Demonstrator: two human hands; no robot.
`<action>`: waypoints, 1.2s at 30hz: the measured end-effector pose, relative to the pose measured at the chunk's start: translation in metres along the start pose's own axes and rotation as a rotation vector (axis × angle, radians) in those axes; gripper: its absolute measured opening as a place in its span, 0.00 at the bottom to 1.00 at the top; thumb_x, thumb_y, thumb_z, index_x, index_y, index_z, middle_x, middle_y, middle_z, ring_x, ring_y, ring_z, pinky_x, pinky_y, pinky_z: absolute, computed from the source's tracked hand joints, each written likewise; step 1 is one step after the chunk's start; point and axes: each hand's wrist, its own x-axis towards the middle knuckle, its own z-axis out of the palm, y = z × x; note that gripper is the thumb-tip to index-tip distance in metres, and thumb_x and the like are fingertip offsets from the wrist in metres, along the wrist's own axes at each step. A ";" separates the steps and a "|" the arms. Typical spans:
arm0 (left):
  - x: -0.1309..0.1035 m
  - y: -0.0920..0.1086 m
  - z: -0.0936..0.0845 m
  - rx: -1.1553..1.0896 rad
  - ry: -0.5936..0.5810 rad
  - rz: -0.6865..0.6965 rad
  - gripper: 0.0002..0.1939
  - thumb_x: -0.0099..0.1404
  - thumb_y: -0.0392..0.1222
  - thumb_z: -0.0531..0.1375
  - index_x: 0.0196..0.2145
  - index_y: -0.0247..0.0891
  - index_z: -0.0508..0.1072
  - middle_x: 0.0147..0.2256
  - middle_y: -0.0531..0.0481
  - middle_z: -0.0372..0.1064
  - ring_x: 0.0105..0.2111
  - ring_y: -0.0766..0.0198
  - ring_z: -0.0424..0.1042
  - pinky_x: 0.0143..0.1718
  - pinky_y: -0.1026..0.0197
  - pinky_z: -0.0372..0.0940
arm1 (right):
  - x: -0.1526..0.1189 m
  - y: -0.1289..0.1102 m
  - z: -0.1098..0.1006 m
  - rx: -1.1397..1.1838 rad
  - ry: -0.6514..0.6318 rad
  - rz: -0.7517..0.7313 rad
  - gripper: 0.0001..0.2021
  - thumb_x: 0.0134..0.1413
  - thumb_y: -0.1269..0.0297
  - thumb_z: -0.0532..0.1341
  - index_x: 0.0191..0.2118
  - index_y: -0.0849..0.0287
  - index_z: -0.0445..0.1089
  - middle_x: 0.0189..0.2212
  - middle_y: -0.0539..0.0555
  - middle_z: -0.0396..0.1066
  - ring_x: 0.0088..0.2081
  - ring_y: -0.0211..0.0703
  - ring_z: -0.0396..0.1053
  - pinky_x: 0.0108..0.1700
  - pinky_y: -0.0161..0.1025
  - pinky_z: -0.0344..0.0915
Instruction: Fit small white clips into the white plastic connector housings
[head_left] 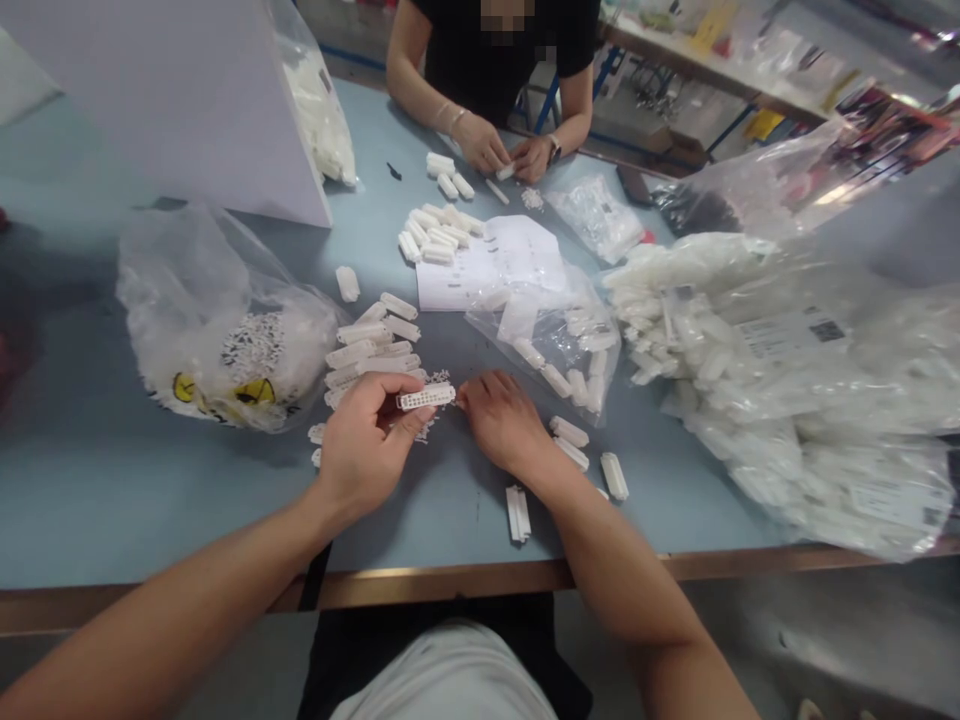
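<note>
My left hand (367,435) pinches a white plastic connector housing (426,397) between thumb and fingers, its face with rows of small holes turned up toward me. At the housing's right end is my right hand (501,415), fingers curled and fingertips close together; whatever they hold is too small to make out. Tiny white pieces (429,432) lie scattered on the table beneath and behind the housing. Just behind my left hand is a heap of similar white housings (375,345). A few more housings (517,514) lie around my right forearm.
A clear bag of tiny white pieces (255,345) stands at left, beside a white upright panel (225,120). Large bags of white parts (810,360) fill the right. A bag of housings (570,340) overlaps a paper sheet (517,255). Across the table, a co-worker's hands (506,155) handle a white part.
</note>
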 end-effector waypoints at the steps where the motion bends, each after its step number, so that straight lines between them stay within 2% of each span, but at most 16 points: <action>1: 0.000 0.000 0.000 -0.001 -0.003 0.002 0.17 0.62 0.51 0.65 0.44 0.39 0.73 0.41 0.46 0.77 0.35 0.57 0.77 0.37 0.55 0.73 | -0.001 0.000 0.000 -0.009 -0.007 -0.005 0.08 0.67 0.72 0.55 0.39 0.62 0.72 0.38 0.62 0.74 0.42 0.53 0.67 0.43 0.45 0.59; 9: -0.001 -0.002 0.002 0.008 0.012 0.003 0.18 0.61 0.52 0.65 0.44 0.39 0.73 0.40 0.47 0.77 0.34 0.58 0.77 0.37 0.57 0.73 | -0.003 0.004 -0.003 0.014 -0.033 0.002 0.11 0.70 0.69 0.52 0.42 0.61 0.72 0.40 0.60 0.73 0.44 0.52 0.66 0.45 0.44 0.59; 14: -0.001 -0.001 0.003 0.005 0.011 0.005 0.16 0.61 0.50 0.66 0.43 0.39 0.73 0.40 0.48 0.77 0.35 0.58 0.77 0.37 0.57 0.73 | 0.002 0.005 0.001 0.038 -0.057 -0.080 0.10 0.69 0.71 0.54 0.43 0.61 0.73 0.40 0.59 0.73 0.44 0.50 0.66 0.47 0.42 0.61; 18: 0.000 -0.002 0.003 0.008 0.002 0.010 0.16 0.61 0.50 0.65 0.43 0.40 0.73 0.40 0.48 0.77 0.35 0.58 0.78 0.37 0.57 0.73 | 0.003 0.003 0.002 -0.013 -0.059 -0.062 0.10 0.67 0.73 0.53 0.41 0.62 0.72 0.39 0.61 0.73 0.43 0.53 0.67 0.45 0.45 0.62; 20: 0.000 -0.004 0.003 0.009 -0.004 0.003 0.17 0.61 0.51 0.65 0.44 0.40 0.73 0.40 0.48 0.77 0.35 0.58 0.78 0.38 0.56 0.73 | 0.001 0.004 0.001 0.001 -0.021 -0.036 0.10 0.67 0.74 0.52 0.41 0.63 0.71 0.39 0.62 0.73 0.42 0.54 0.67 0.45 0.45 0.62; 24: 0.000 -0.009 0.003 0.052 -0.014 0.019 0.17 0.62 0.52 0.65 0.45 0.41 0.73 0.39 0.48 0.77 0.34 0.59 0.77 0.37 0.56 0.73 | -0.005 0.011 -0.002 0.180 0.090 0.032 0.10 0.64 0.76 0.50 0.40 0.62 0.68 0.37 0.61 0.72 0.40 0.51 0.67 0.43 0.44 0.63; 30: -0.001 0.000 0.001 0.159 -0.046 0.080 0.12 0.63 0.49 0.64 0.42 0.41 0.74 0.37 0.51 0.76 0.33 0.60 0.75 0.36 0.58 0.70 | -0.013 0.014 -0.016 0.569 0.044 0.130 0.06 0.52 0.74 0.57 0.35 0.57 0.66 0.28 0.50 0.70 0.30 0.41 0.66 0.32 0.37 0.59; 33: -0.003 0.004 0.000 0.202 -0.073 0.110 0.11 0.64 0.48 0.63 0.41 0.41 0.75 0.36 0.52 0.75 0.32 0.62 0.74 0.35 0.59 0.68 | -0.015 0.012 -0.022 0.653 0.144 0.137 0.08 0.54 0.72 0.58 0.39 0.57 0.70 0.32 0.51 0.74 0.33 0.41 0.70 0.36 0.37 0.64; 36: -0.003 0.006 0.000 0.244 -0.077 0.154 0.11 0.64 0.48 0.62 0.41 0.42 0.75 0.36 0.52 0.74 0.33 0.61 0.74 0.35 0.59 0.68 | -0.017 0.010 -0.026 0.672 0.247 0.058 0.10 0.61 0.72 0.56 0.44 0.55 0.72 0.38 0.53 0.76 0.39 0.42 0.73 0.42 0.38 0.67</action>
